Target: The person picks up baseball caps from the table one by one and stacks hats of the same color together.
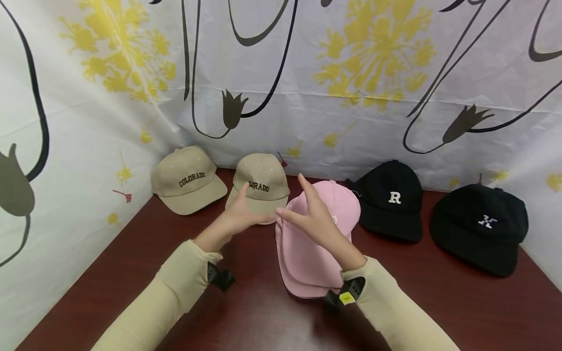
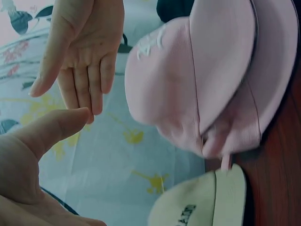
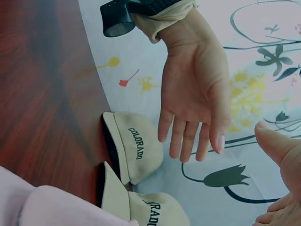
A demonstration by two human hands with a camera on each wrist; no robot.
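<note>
Both hands are raised in front of the caps, palms facing each other and holding nothing. In the head view the left hand (image 1: 237, 214) overlaps the second beige COLORADO cap (image 1: 262, 170). The right hand (image 1: 313, 217) overlaps two stacked pink caps (image 1: 307, 258), whose brims point toward the person. From the left wrist view, the right hand (image 2: 87, 56) shows straight fingers, apart from the pink caps (image 2: 160, 80). The left hand (image 3: 195, 94) also has extended fingers in the right wrist view. The thumbs and fingertips come near each other without gripping anything.
Another beige COLORADO cap (image 1: 189, 170) sits at the left. A black cap with an R (image 1: 391, 185) and a black cap with a white emblem (image 1: 483, 214) stand at the right. Behind the dark red table (image 1: 246, 307) hangs a white patterned cloth (image 1: 290, 112).
</note>
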